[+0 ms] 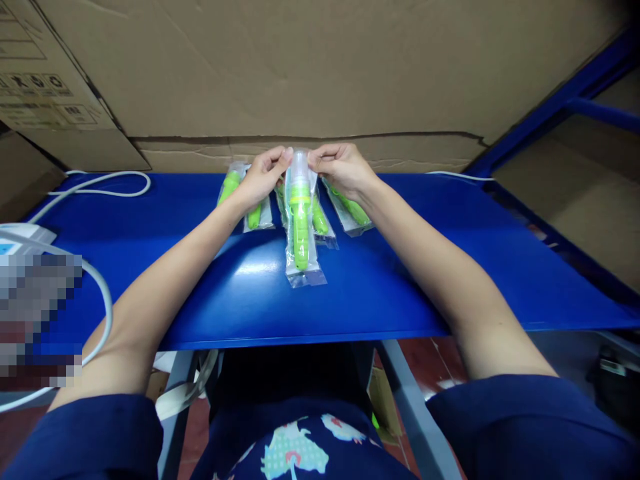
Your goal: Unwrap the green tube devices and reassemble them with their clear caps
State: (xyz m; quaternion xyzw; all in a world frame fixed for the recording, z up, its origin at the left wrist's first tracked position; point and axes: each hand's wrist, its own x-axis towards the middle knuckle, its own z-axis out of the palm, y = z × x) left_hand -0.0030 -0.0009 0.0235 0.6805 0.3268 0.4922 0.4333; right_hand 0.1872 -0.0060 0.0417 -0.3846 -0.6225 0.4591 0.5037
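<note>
A clear plastic bag (301, 227) with a green and clear bottle-like item inside lies lengthwise on the blue table (450, 267). My left hand (263, 177) pinches the bag's far end on the left side. My right hand (340, 167) pinches the same end on the right side. Both hands have their fingers closed on the bag's top edge. Several more bagged green items lie behind and beside it: one at the left (229, 185), one under my left hand (256, 217), one in the middle (321, 223) and one at the right (353, 212).
Large cardboard boxes (300, 73) stand along the table's far edge. A white cable (107, 183) loops at the back left, and a white device (23, 237) sits at the left edge. A blue metal frame (565, 93) rises at the right.
</note>
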